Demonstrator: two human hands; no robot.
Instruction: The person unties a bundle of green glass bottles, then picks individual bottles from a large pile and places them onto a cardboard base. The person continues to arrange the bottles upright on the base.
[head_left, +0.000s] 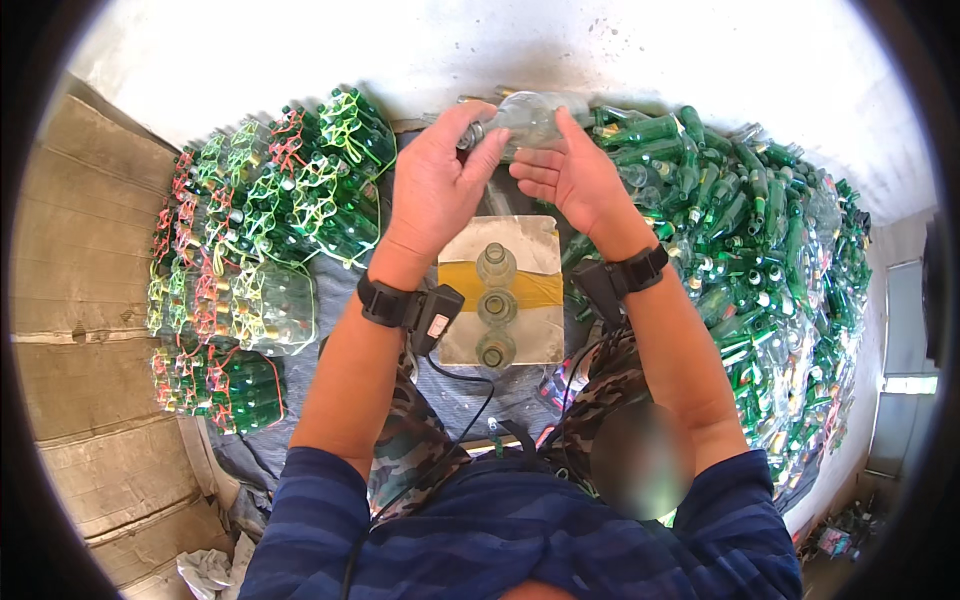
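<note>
My left hand (442, 169) grips a clear glass bottle (532, 116) around its neck, and the bottle lies nearly sideways with its mouth to the left. Beside the bottle's body is my right hand (577, 176), palm turned inward and fingers apart. Its thumb overlaps the glass; whether it touches is unclear. Below both hands, a pale block (457, 330) with a yellow-brown band stands between my knees. Three clear glass bottles stand upright on it in a row: a far bottle (496, 264), a middle bottle (496, 306) and a near bottle (496, 347).
Bundles of green bottles (341, 210) tied with coloured cord stand at left, with a clear-bottle bundle (289, 304) among them. Loose green and clear bottles form a large heap (720, 202) at right. A white wall (300, 45) rises behind; cardboard (97, 300) lines the left side.
</note>
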